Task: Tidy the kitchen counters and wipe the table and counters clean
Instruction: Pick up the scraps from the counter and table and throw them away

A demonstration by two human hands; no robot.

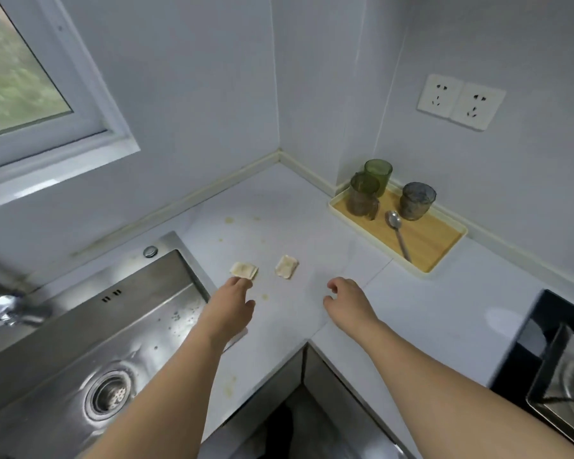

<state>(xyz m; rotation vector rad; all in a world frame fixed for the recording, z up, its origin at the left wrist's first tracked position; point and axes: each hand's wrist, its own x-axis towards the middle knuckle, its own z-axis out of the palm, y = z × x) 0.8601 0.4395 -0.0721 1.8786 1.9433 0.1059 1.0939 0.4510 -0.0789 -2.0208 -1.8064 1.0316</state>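
Note:
Two small folded, stained paper pieces lie on the white corner counter (279, 207). My left hand (232, 299) reaches to the left piece (243, 270) and its fingertips touch its near edge; whether it grips it I cannot tell. The right piece (286, 266) lies free, a little beyond my right hand (345, 301), which hovers over the counter with fingers loosely curled and nothing in it. Brownish stains dot the counter around the pieces and near the front edge.
A steel sink (90, 342) with a tap (7, 309) lies to the left. At the back right a wooden tray (424, 240) holds three tinted glasses and a spoon (397, 233). A black hob (560, 359) is at the right. Wall sockets (461, 101) sit above.

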